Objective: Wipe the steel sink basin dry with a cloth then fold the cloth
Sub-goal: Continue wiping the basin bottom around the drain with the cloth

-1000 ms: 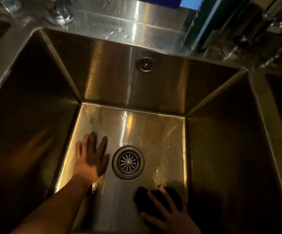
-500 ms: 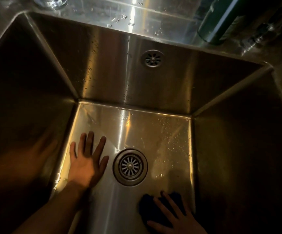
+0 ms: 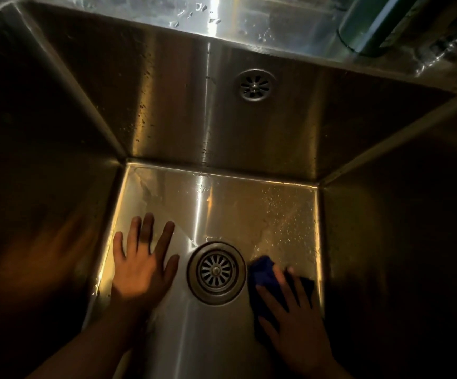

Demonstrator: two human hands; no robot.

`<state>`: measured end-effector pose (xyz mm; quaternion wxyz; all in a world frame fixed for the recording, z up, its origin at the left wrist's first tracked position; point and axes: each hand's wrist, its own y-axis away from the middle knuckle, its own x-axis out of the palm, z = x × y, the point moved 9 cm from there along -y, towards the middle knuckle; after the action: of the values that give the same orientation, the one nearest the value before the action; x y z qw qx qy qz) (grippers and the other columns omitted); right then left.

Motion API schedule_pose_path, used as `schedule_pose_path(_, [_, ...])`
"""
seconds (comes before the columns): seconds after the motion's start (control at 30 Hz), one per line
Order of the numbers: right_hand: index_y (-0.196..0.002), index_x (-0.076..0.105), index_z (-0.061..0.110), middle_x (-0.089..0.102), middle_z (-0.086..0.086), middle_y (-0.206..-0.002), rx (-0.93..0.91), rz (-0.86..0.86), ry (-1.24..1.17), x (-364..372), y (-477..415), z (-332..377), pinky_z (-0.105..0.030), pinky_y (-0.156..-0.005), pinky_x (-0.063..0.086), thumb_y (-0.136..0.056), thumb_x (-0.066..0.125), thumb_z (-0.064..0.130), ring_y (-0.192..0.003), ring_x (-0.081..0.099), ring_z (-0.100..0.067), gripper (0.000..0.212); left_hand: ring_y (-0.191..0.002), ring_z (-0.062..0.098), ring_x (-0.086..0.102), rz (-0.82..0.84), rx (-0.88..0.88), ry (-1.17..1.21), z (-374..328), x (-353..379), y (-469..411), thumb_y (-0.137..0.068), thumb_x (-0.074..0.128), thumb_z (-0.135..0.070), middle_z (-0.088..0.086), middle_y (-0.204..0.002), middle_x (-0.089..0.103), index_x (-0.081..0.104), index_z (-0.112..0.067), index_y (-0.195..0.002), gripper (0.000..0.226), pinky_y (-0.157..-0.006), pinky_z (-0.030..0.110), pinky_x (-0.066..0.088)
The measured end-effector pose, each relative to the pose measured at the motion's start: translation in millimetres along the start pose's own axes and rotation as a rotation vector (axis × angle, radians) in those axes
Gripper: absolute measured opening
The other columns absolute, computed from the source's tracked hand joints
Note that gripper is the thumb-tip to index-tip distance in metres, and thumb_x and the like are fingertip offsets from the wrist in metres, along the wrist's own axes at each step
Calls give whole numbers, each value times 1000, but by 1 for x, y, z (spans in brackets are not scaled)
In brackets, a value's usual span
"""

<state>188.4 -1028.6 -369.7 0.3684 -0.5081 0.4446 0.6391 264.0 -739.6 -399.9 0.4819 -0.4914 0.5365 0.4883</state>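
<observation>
The steel sink basin (image 3: 222, 203) is deep and square, with a round drain (image 3: 216, 272) in its floor. My left hand (image 3: 142, 266) lies flat on the floor left of the drain, fingers spread, holding nothing. My right hand (image 3: 295, 324) presses a dark blue cloth (image 3: 263, 272) flat against the floor just right of the drain. Most of the cloth is hidden under the palm. Water droplets dot the floor beyond the cloth, toward the far right corner.
An overflow grille (image 3: 254, 84) sits in the far wall. Droplets lie on the wet back ledge (image 3: 222, 15). A dark green bottle (image 3: 369, 28) stands at the far right on that ledge. The side walls are dark and steep.
My right hand has pushed the cloth forward along the floor, from the near right corner up beside the drain. The left hand has stayed in place. The view has come closer.
</observation>
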Motion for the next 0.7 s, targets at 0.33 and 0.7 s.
schedule_pose_path(0.33, [-143,28,38,31,-11,-153,258,-2,65,-26,-125,-63,-62,-110,18,-93,21,56,-139,27,-37,54,-147,31,6,-23,4,5,-1,0,-1,-88,30,-55,10,-160,11,18,-33,-151,67,-115,56,6])
schedule_pose_path(0.7, [-127,53,24,49,-23,-116,220,-136,152,-57,-184,-93,-51,-87,39,-89,27,51,-99,47,-39,53,-148,30,5,-18,11,23,-3,-6,0,-89,30,-55,11,-160,14,20,-32,-150,66,-114,57,10])
